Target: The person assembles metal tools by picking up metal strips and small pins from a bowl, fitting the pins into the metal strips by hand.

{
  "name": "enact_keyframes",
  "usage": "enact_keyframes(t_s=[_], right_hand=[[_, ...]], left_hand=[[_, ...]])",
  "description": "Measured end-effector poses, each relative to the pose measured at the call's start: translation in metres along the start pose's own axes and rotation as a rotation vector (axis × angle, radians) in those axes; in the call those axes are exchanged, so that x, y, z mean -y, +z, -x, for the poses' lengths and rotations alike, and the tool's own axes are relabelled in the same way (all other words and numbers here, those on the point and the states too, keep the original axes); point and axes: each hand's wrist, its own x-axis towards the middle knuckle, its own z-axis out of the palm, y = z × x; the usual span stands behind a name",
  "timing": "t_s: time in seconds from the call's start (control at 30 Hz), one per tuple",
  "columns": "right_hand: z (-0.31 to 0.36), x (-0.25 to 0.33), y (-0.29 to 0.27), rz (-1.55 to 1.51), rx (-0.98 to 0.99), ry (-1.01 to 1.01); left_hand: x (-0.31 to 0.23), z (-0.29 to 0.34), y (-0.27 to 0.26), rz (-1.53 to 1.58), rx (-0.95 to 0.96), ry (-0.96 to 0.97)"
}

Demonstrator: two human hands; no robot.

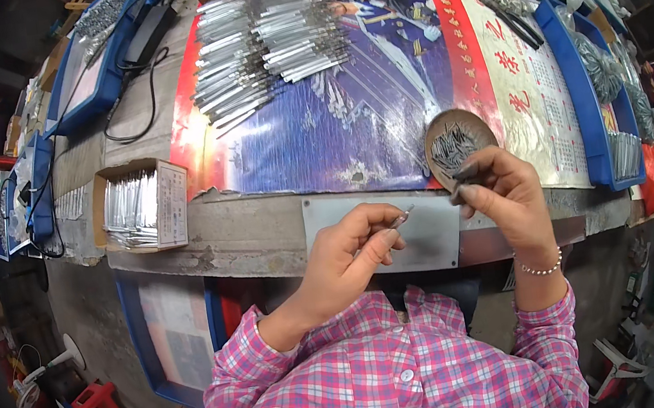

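Note:
My left hand (356,251) is closed in a pinch above the metal plate at the table's near edge. From its fingertips pokes the bright end of a thin metal rod (408,211); the rest is hidden in the fingers. My right hand (505,190), with a beaded bracelet at its wrist, has thumb and forefinger pressed together beside a round brown bowl (483,124). Whatever sits in that pinch is too small to name. Small grey metal pins (454,149) lie heaped in the bowl. Beyond my hands, two piles of slim silvery rods (230,64) rest on a printed poster.
An open cardboard box (172,204) of rods stands at the left near edge. Blue trays (576,89) flank the table, one with bagged parts at right. A black cable (154,115) loops at left. Pliers-like tools (523,29) lie at far right.

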Motion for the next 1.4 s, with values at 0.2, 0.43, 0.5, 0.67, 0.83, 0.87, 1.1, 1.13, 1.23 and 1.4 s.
enact_keyframes(t_s=[0.2,0.43,0.5,0.67,0.83,0.87,1.1,1.13,1.23,1.4], right_hand=[[0.012,-0.016,0.025,-0.403,0.149,-0.007],[0.016,-0.016,0.031,-0.423,0.173,0.036],[0.017,-0.016,0.033,-0.426,0.167,0.037],[0.019,-0.014,0.034,-0.403,0.146,0.038],[0.021,-0.011,0.039,-0.257,0.106,0.028],[0.023,-0.011,0.041,-0.256,0.105,0.029],[0.026,-0.014,0.049,-0.007,0.031,-0.097],[0.025,-0.012,0.047,-0.152,0.042,-0.069],[0.025,-0.01,0.043,-0.251,0.061,-0.075],[0.02,-0.015,0.031,-0.09,0.103,-0.074]], left_hand=[[0.007,0.004,0.008,-0.022,-0.019,-0.001],[0.011,0.007,0.012,-0.08,-0.022,0.035],[0.01,0.007,0.013,-0.105,-0.024,0.058],[0.009,0.008,0.013,-0.08,-0.012,0.041],[0.005,0.009,0.014,-0.085,-0.019,0.01],[0.005,0.009,0.015,-0.094,-0.026,0.019],[0.001,0.006,0.012,-0.105,-0.025,0.041],[-0.004,0.005,0.012,-0.124,-0.016,0.049],[-0.012,-0.001,0.011,-0.192,0.01,0.071],[-0.026,-0.013,0.008,-0.302,0.044,0.075]])
